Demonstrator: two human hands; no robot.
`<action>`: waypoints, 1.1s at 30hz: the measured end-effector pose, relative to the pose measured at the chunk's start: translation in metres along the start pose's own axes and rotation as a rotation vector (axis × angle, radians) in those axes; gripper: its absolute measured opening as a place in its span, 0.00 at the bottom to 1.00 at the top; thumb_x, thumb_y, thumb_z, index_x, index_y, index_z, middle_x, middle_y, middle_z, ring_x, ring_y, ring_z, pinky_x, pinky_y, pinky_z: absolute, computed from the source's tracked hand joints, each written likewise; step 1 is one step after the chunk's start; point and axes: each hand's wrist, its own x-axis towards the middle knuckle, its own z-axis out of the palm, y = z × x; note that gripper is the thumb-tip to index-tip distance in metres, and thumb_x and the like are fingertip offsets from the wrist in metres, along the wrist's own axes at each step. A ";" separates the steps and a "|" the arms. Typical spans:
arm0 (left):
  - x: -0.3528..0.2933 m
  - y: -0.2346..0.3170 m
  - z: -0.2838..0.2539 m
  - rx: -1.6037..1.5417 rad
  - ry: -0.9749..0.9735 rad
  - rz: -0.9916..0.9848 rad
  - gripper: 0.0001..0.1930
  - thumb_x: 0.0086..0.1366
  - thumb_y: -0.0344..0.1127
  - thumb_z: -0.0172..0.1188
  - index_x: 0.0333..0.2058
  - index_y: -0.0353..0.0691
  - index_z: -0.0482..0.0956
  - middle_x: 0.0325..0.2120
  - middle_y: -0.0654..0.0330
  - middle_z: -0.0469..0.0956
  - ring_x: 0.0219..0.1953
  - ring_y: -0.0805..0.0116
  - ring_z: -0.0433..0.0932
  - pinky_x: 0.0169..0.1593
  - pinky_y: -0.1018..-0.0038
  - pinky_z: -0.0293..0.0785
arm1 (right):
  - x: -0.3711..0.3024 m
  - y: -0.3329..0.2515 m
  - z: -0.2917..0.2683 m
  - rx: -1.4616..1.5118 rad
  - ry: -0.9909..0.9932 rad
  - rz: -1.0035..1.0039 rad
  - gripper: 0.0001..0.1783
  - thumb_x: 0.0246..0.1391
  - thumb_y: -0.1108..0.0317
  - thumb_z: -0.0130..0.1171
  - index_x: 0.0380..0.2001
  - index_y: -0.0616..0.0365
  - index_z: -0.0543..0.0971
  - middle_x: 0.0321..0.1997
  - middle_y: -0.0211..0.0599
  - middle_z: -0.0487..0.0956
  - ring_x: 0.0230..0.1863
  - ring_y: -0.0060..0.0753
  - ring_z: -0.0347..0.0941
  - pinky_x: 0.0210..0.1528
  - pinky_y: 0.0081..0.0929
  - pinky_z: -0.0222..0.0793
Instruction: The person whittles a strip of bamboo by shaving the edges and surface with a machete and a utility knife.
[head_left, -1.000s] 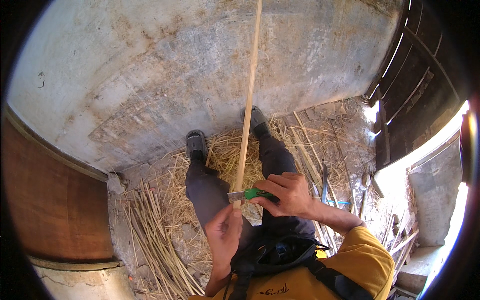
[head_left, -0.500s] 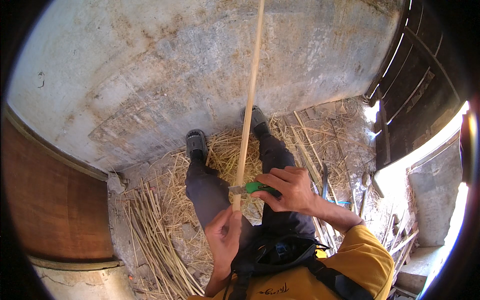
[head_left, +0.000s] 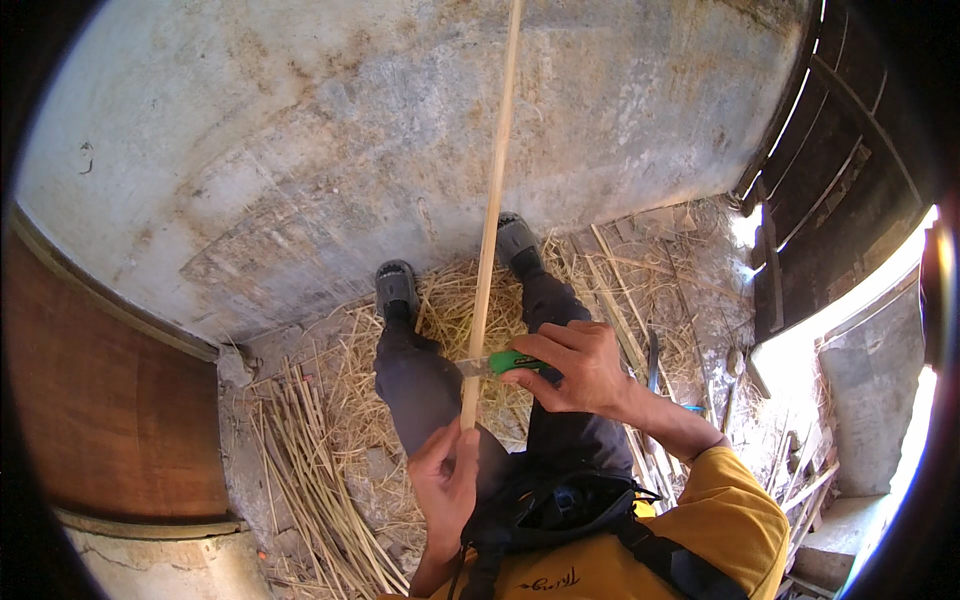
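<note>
A long, pale bamboo strip (head_left: 490,220) runs up from my lap past the top edge of the view. Its near end is pinched between the thumb and fingers of my left hand (head_left: 445,475). My right hand (head_left: 575,368) is closed round a utility knife (head_left: 515,363) with a green handle. The knife's blade lies across the strip, touching it a short way above my left fingertips. Part of the handle is hidden in my right palm.
Thin strips (head_left: 310,460) lie bundled on the floor at the left. Pale shavings (head_left: 450,300) are scattered round my feet. A stained wall (head_left: 380,150) stands ahead, with a brown wooden panel (head_left: 110,400) at the left. More sticks (head_left: 805,490) lie at the right.
My right hand and the knife have moved slightly up along the strip. The strip's far part has shifted a little left; my left hand keeps its pinch.
</note>
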 end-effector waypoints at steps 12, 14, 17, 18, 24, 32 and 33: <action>-0.001 -0.001 -0.005 0.013 -0.003 0.015 0.17 0.76 0.36 0.61 0.55 0.29 0.82 0.22 0.71 0.70 0.20 0.86 0.63 0.22 0.84 0.57 | 0.005 0.005 0.001 0.005 0.041 -0.003 0.17 0.50 0.51 0.76 0.37 0.49 0.86 0.24 0.28 0.80 0.18 0.35 0.75 0.21 0.33 0.68; -0.001 -0.001 -0.007 0.052 -0.009 0.031 0.18 0.76 0.37 0.61 0.55 0.29 0.82 0.22 0.71 0.70 0.19 0.86 0.64 0.22 0.84 0.58 | 0.006 0.005 0.001 0.001 0.035 -0.006 0.17 0.49 0.51 0.77 0.37 0.48 0.86 0.24 0.27 0.80 0.18 0.34 0.75 0.21 0.32 0.68; -0.001 0.000 -0.008 0.063 -0.001 0.026 0.18 0.76 0.38 0.62 0.55 0.29 0.82 0.22 0.71 0.70 0.19 0.86 0.64 0.22 0.83 0.58 | 0.007 0.005 0.002 -0.008 0.033 -0.016 0.18 0.48 0.51 0.77 0.36 0.48 0.86 0.24 0.27 0.80 0.18 0.33 0.74 0.21 0.31 0.67; -0.001 0.000 -0.007 0.063 -0.002 0.027 0.18 0.76 0.38 0.62 0.55 0.29 0.82 0.22 0.71 0.70 0.19 0.86 0.64 0.22 0.83 0.58 | 0.007 0.006 0.002 -0.013 0.038 -0.025 0.18 0.48 0.51 0.77 0.36 0.48 0.86 0.24 0.26 0.80 0.18 0.33 0.74 0.21 0.31 0.67; -0.005 -0.001 -0.010 0.075 0.008 0.035 0.18 0.76 0.39 0.62 0.55 0.29 0.83 0.22 0.71 0.70 0.19 0.86 0.64 0.22 0.83 0.59 | 0.011 0.006 0.004 0.002 0.073 -0.013 0.18 0.47 0.50 0.77 0.36 0.48 0.86 0.24 0.26 0.80 0.17 0.34 0.72 0.21 0.31 0.66; -0.009 -0.005 -0.014 0.075 0.023 0.049 0.17 0.76 0.37 0.62 0.54 0.30 0.83 0.22 0.70 0.70 0.20 0.85 0.65 0.23 0.83 0.59 | 0.014 0.007 0.001 -0.031 0.051 -0.026 0.17 0.49 0.51 0.77 0.37 0.48 0.87 0.27 0.28 0.82 0.18 0.34 0.74 0.21 0.31 0.67; -0.010 -0.004 -0.015 0.076 0.023 0.049 0.17 0.76 0.37 0.62 0.54 0.30 0.83 0.22 0.70 0.70 0.20 0.85 0.65 0.23 0.83 0.59 | 0.014 0.008 0.001 -0.027 0.046 -0.028 0.16 0.51 0.52 0.76 0.38 0.48 0.87 0.28 0.29 0.83 0.18 0.34 0.75 0.21 0.32 0.68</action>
